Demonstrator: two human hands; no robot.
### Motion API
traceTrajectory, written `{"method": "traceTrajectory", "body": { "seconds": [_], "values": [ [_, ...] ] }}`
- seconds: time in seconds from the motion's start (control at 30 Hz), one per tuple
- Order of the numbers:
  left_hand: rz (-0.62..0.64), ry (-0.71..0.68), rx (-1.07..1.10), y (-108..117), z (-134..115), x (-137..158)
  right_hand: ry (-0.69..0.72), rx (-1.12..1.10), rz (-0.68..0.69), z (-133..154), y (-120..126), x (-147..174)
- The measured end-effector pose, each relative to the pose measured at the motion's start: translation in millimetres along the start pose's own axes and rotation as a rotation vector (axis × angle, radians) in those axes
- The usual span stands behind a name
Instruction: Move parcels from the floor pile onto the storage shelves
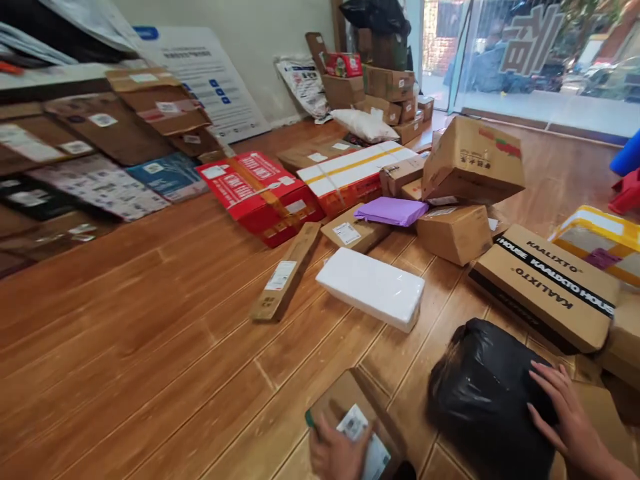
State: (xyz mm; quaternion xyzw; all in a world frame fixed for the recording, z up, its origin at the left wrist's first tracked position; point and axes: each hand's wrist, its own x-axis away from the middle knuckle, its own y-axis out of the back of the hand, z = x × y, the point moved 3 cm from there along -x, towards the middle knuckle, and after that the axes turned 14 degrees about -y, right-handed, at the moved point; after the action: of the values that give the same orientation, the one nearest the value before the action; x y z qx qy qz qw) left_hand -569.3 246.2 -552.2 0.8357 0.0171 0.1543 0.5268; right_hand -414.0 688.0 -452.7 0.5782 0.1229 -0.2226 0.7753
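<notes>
At the lower edge, the left hand (337, 453) lies over a small carton (333, 399) on the wood floor (200, 373), its fingers bent across the white label (379, 459); whether they pinch the carton, one cannot tell. To the right, the right hand (566, 410) rests on the right side of a black parcel (487, 390), fingers spread against the wrap. Just beyond the parcel lies the KAALIXTO box (545, 287). Farther off, a white box (370, 287) lies flat, with a long box (285, 273) to its left. Behind these are a purple packet (390, 210), a red box (260, 197) and a tilted box (475, 160) atop another carton (455, 233). Farthest back, a board (205, 80) leans on the wall (280, 27), and glass doors (535, 73) stand at right.
</notes>
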Motion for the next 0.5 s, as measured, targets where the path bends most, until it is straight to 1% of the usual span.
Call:
{"method": "traceTrajectory", "body": {
  "seconds": [0.03,0.07,0.1,0.13,0.2,0.23,0.27,0.3,0.33,0.37,0.4,0.43,0.47,0.5],
  "values": [
    [0.024,0.039,-0.013,-16.7,8.7,21.6,0.064,-0.035,0.013,9.0,0.4,-1.3],
    [0.088,0.113,-0.020,-29.6,13.7,37.2,0.125,-0.067,0.028,18.4,-0.2,-3.8],
    [0.148,0.168,-0.023,-37.3,13.6,46.2,0.180,-0.099,0.040,28.2,-2.0,-7.6],
    [0.189,0.219,-0.030,-39.5,9.7,49.0,0.229,-0.129,0.056,38.3,-5.0,-12.3],
    [0.230,0.287,-0.058,-30.7,-5.5,39.8,0.324,-0.194,0.104,57.8,-13.4,-22.9],
    [0.241,0.279,-0.086,-21.8,-15.2,30.1,0.374,-0.227,0.133,65.6,-17.6,-28.0],
    [0.252,0.241,-0.117,-11.3,-25.2,19.1,0.414,-0.256,0.158,70.4,-20.7,-32.8],
    [0.267,0.170,-0.147,-0.3,-35.1,8.1,0.433,-0.278,0.167,71.1,-22.0,-37.4],
    [0.285,0.071,-0.176,10.5,-44.6,-1.5,0.423,-0.290,0.158,66.7,-20.9,-41.6],
    [0.306,-0.037,-0.202,20.2,-53.0,-8.8,0.379,-0.292,0.125,56.7,-17.0,-44.9],
    [0.326,-0.135,-0.224,28.0,-59.5,-13.7,0.299,-0.285,0.070,41.1,-10.2,-46.4],
    [0.343,-0.212,-0.242,33.5,-63.5,-16.8,0.183,-0.268,0.000,20.5,-0.5,-44.8],
    [0.350,-0.266,-0.268,36.4,-64.7,-19.3,0.032,-0.236,-0.074,-4.1,11.5,-39.0],
    [0.355,-0.285,-0.297,36.1,-62.7,-22.4,-0.151,-0.188,-0.144,-30.8,24.9,-27.6]
  ]
}}
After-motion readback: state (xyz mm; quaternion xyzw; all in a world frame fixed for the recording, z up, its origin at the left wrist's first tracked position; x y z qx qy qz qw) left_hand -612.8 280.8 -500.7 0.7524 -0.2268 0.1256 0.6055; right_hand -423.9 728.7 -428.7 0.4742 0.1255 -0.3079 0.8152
